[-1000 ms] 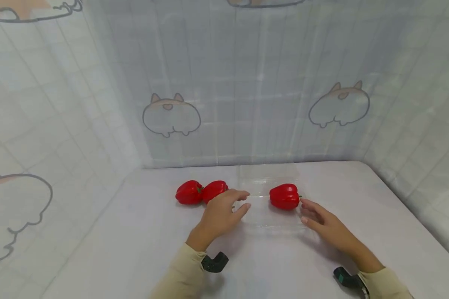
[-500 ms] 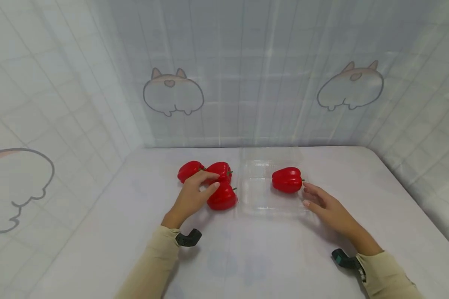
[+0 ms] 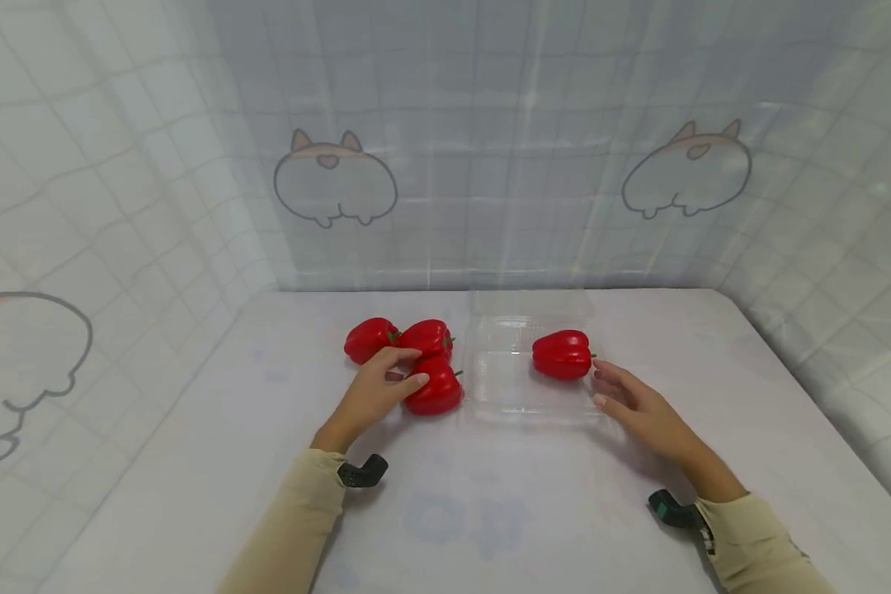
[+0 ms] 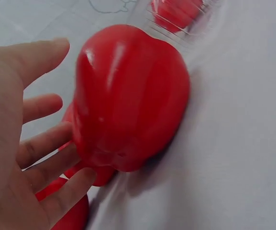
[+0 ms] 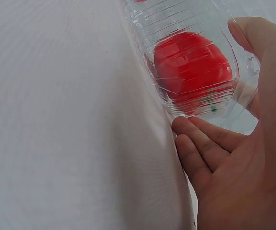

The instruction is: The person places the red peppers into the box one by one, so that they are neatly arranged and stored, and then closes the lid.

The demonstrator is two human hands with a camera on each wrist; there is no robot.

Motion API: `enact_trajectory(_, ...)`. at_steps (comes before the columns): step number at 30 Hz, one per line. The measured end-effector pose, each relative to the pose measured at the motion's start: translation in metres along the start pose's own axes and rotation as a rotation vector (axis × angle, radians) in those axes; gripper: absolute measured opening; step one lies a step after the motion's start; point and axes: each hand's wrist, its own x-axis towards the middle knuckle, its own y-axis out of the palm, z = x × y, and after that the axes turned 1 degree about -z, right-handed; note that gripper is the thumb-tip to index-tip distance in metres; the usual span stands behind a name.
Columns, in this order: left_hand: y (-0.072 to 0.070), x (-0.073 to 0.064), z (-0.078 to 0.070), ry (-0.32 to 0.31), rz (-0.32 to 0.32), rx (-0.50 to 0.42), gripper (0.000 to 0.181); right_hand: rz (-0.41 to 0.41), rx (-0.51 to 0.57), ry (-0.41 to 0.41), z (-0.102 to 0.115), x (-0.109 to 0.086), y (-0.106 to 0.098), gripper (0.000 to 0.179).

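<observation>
Three red bell peppers lie grouped on the white table: a left one [image 3: 370, 340], a back one [image 3: 428, 337] and a front one [image 3: 436, 388]. My left hand [image 3: 374, 392] is at the left side of the front pepper. In the left wrist view its fingers are loosely spread beside that pepper [image 4: 133, 96], not wrapped round it. Another bell pepper [image 3: 562, 355] lies in a clear plastic container [image 3: 501, 400]. My right hand [image 3: 649, 417] is at the container's right side, fingertips against or very near its wall [image 5: 252, 67]; exact contact is hard to tell.
The container's clear lid [image 3: 530, 304] stands open toward the back of the table. A patterned curtain [image 3: 445, 198] hangs behind the table and along both sides. White cloth [image 3: 549, 511] covers the tabletop in front of the container.
My left hand has moved left, away from the container, and the front bell pepper is now in plain sight. My right hand has stayed by the container. The head view has tilted down.
</observation>
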Motion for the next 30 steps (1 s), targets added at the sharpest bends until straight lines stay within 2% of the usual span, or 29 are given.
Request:
enact_trajectory(6,0.008,-0.003,0.002,-0.036,0.017,-0.012,0.069,-0.006,-0.038,0.016,0.001,-0.003,-0.001,0.068)
enact_trajectory(11,0.01,-0.012,0.009,-0.068,-0.001,-0.038,0.07,0.0,-0.007,0.013,0.002,-0.004,0.003,0.067)
enact_trajectory(16,0.012,-0.019,0.012,-0.081,0.014,-0.053,0.072,-0.003,-0.005,0.006,-0.002,-0.008,0.007,0.065)
enact_trajectory(23,0.016,-0.015,0.014,-0.061,0.035,-0.071,0.071,-0.029,-0.025,-0.022,-0.004,-0.009,0.002,0.063)
enact_trajectory(30,0.01,-0.01,0.019,-0.057,0.035,-0.037,0.074,-0.038,-0.002,-0.027,-0.001,-0.005,0.005,0.063)
